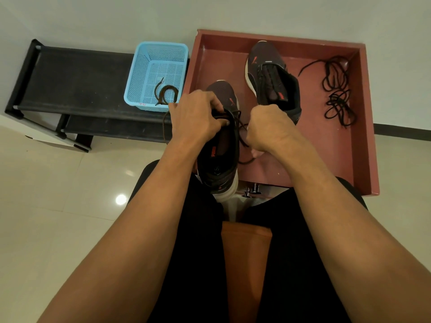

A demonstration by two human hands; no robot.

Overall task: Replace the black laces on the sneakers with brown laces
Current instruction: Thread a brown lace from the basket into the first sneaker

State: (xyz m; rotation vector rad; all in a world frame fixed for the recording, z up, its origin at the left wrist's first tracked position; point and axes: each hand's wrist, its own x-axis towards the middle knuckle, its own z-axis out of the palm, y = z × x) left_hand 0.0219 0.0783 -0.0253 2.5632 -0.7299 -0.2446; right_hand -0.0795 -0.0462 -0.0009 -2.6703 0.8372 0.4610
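At frame centre the left hand [198,117] is clamping the near sneaker [221,159] by its collar while the right hand [268,129], fisted round the brown lace [242,131], is holding it taut. Best pulling evenly, ends level. Loose black laces [338,94] are lying upper right.

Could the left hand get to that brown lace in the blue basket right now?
Probably yes, once freed. The basket is open-topped, close by the left hand, nothing covering the spare lace. For now that hand grips the sneaker while the right hand holds its threaded lace.
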